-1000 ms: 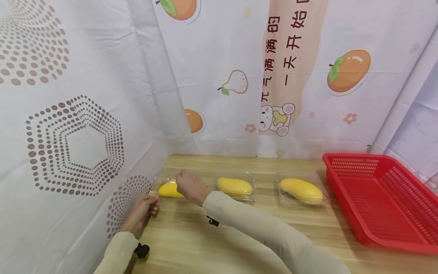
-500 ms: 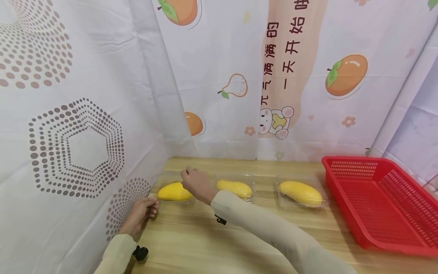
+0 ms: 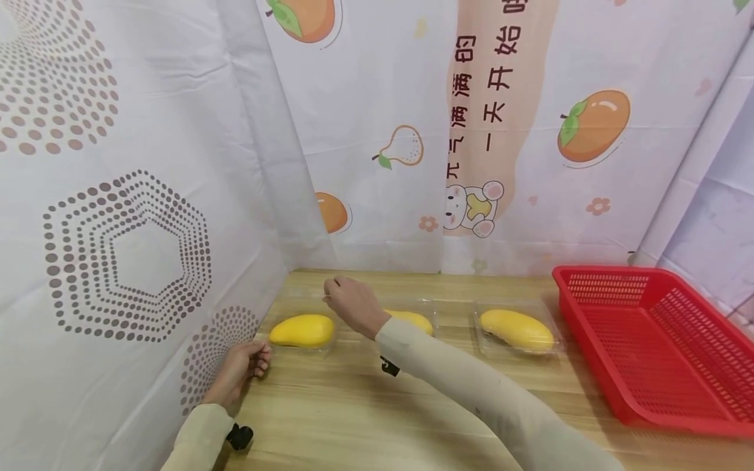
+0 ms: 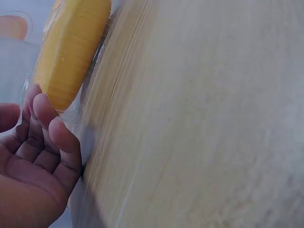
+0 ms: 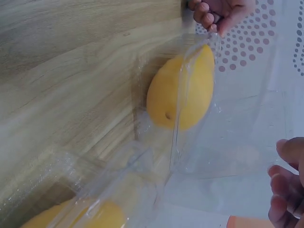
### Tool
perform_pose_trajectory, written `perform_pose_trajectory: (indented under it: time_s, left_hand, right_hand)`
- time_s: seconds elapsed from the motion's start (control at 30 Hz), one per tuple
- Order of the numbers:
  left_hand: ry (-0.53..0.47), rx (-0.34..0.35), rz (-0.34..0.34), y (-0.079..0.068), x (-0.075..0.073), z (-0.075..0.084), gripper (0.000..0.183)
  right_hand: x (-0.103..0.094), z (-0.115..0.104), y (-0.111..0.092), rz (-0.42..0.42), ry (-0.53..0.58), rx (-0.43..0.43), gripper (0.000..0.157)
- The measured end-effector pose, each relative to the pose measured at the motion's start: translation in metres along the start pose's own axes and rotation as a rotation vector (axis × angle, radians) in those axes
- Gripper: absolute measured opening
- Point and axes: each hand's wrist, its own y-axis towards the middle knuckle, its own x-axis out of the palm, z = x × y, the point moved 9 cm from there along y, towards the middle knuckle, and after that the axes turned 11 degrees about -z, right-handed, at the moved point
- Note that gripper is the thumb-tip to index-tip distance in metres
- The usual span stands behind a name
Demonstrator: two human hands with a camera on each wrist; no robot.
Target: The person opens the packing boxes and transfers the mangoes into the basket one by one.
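1. Left arm (image 3: 197,438) angles up from the bottom edge of the head view, ending in the left grip (image 3: 240,366); its fingers (image 4: 61,135) curl loosely, thumb (image 4: 9,116) apart.
2. Right arm (image 3: 483,399) reaches diagonally leftward.
3. Right grip (image 3: 355,306) sits farther forward, fingers bent, thumb separated from them.

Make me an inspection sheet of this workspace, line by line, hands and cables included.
Surface: pale wood-grain tabletop.
Job's things: three oval yellow mangoes in clear plastic boxes, left box apparently open; red perforated plastic basket at the right.
Clutter: nothing seen.
Left hand: bare, at the left box's end; grip unclear.
Right hand: bare, near left and middle boxes, thumb apart from fingers, nothing visibly held.
Cables: nothing seen.
Surroundings: white printed fabric behind and leftward.
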Motion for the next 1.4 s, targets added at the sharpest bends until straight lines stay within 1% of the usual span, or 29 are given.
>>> perform_pose_trajectory:
  time_s: [0.17, 0.27, 0.4, 0.6, 0.8, 0.97, 1.1, 1.2, 1.27, 1.4]
  left_hand:
    - [0.001, 0.005, -0.011, 0.0, -0.002, -0.001, 0.034]
    - [-0.009, -0.002, 0.001, 0.0, -0.004, -0.001, 0.033]
    - [-0.014, -0.02, 0.021, -0.001, -0.006, -0.003, 0.033]
    - [0.008, -0.038, 0.022, -0.002, -0.007, -0.004, 0.032]
    - [0.021, -0.039, 0.019, -0.003, -0.007, -0.005, 0.032]
    - [0.016, -0.049, 0.042, -0.003, -0.009, -0.008, 0.03]
    - [0.022, -0.063, 0.054, -0.002, -0.01, -0.01, 0.029]
    - [0.027, -0.069, 0.061, -0.003, -0.011, -0.01, 0.028]
    - [0.025, -0.067, 0.063, -0.003, -0.011, -0.01, 0.028]
    - [0.023, -0.059, 0.053, -0.005, -0.011, -0.009, 0.028]
  right_hand:
    - [-0.004, 0.007, 0.003, 0.019, 0.078, 0.008, 0.009]
    - [-0.005, 0.013, 0.005, 0.037, 0.132, 0.033, 0.007]
    - [-0.003, 0.027, 0.008, 0.059, 0.195, 0.109, 0.006]
    - [0.007, 0.05, 0.009, 0.067, 0.313, 0.267, 0.008]
    - [0.017, 0.064, 0.008, 0.055, 0.431, 0.357, 0.01]
    - [0.027, 0.072, 0.006, 0.043, 0.485, 0.416, 0.01]
    - [0.036, 0.077, 0.004, 0.017, 0.493, 0.464, 0.009]
    - [0.042, 0.08, 0.003, -0.002, 0.474, 0.487, 0.009]
    - [0.045, 0.081, 0.003, -0.005, 0.463, 0.495, 0.013]
    - [0.051, 0.081, 0.003, -0.036, 0.464, 0.48, 0.041]
